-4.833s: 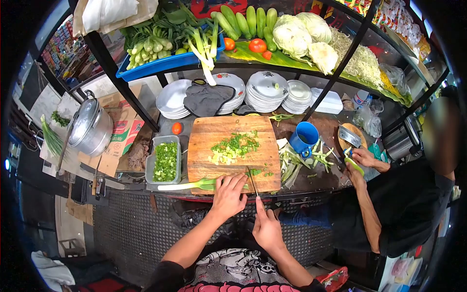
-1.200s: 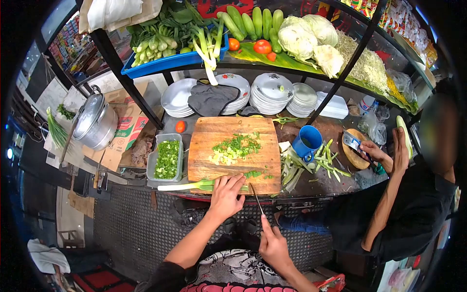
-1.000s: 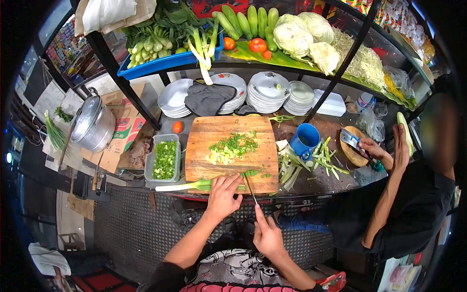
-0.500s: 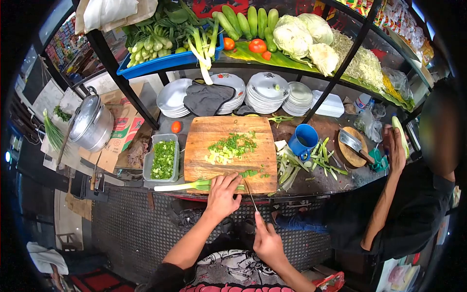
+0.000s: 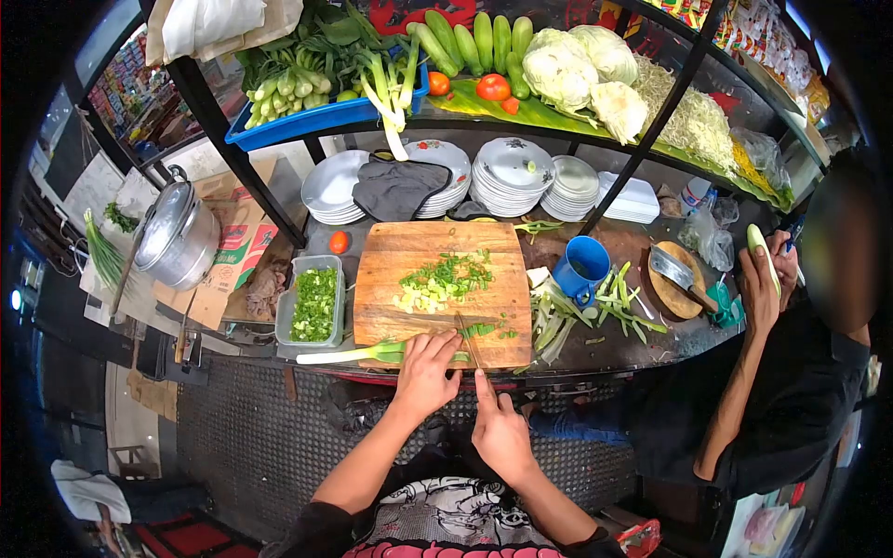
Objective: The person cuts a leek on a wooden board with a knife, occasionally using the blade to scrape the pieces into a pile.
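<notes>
Knife and right hand have shifted up the frame since half a second ago, the blade now reaching further onto the wooden cutting board. At far right, a co-worker's second hand has come into view beside a cucumber.

The right fingers are wrapped around the knife handle; the left hand has its fingers closed down over a green onion stalk, which lies along the board's lower edge, white end jutting left past it. Sliced green onion is heaped mid-board, with a few loose bits right of the blade.

Most likely trouble is a nick: the blade stands just beside the left fingertips, and a slip on the stalk (round, probably slick) could bring it against them. Pieces near the lower edge could also drop off if the blade swept them downward.
</notes>
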Demonstrator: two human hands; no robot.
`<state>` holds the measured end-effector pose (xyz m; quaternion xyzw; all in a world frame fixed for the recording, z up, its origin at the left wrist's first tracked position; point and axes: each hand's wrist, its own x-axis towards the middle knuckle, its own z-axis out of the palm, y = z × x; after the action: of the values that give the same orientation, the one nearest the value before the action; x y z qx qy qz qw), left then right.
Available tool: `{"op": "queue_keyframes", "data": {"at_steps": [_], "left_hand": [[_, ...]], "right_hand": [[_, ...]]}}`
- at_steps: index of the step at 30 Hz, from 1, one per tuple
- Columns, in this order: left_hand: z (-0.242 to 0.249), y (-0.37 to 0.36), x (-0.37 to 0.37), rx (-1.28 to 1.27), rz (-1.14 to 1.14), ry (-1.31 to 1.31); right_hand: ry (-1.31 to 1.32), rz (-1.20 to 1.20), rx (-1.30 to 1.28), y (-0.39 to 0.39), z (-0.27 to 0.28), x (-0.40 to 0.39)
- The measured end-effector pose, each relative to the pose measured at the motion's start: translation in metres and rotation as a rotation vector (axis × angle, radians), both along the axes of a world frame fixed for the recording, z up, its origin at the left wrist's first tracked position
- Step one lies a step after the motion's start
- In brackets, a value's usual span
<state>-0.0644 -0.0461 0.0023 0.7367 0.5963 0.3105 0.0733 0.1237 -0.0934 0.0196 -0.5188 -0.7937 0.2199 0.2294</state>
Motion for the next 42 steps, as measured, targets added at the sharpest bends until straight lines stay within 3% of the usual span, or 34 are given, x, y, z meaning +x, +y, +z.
{"op": "queue_keyframes", "data": {"at_steps": [3, 9, 13, 22, 29, 30, 33, 39, 42], "left_hand": [[0.003, 0.0, 0.001, 0.017, 0.011, -0.022], [0.004, -0.001, 0.003, 0.019, 0.032, -0.018], [-0.004, 0.0, -0.001, 0.017, 0.012, -0.063], [0.001, -0.001, -0.001, 0.0, 0.006, -0.034], [0.004, -0.002, 0.003, 0.058, 0.046, -0.009], [0.006, -0.004, 0.003, 0.068, 0.064, 0.012], [0.0, -0.003, 0.002, 0.066, 0.052, -0.019], [-0.005, -0.002, -0.001, 0.069, 0.046, -0.041], [-0.003, -0.003, 0.0, 0.08, 0.054, -0.033]], "right_hand": [[-0.09, -0.014, -0.138, -0.013, 0.008, 0.006], [0.054, 0.001, -0.213, -0.049, 0.022, 0.039], [0.041, 0.007, -0.103, -0.035, 0.004, 0.027], [-0.087, -0.007, -0.111, -0.003, 0.009, -0.003], [0.033, 0.069, -0.016, -0.043, 0.015, 0.033], [-0.004, 0.037, -0.167, -0.049, 0.026, 0.039], [0.071, 0.04, -0.155, -0.046, 0.025, 0.039], [-0.035, -0.026, -0.179, -0.019, 0.012, 0.009], [-0.002, 0.011, -0.024, -0.008, 0.0, 0.002]]}}
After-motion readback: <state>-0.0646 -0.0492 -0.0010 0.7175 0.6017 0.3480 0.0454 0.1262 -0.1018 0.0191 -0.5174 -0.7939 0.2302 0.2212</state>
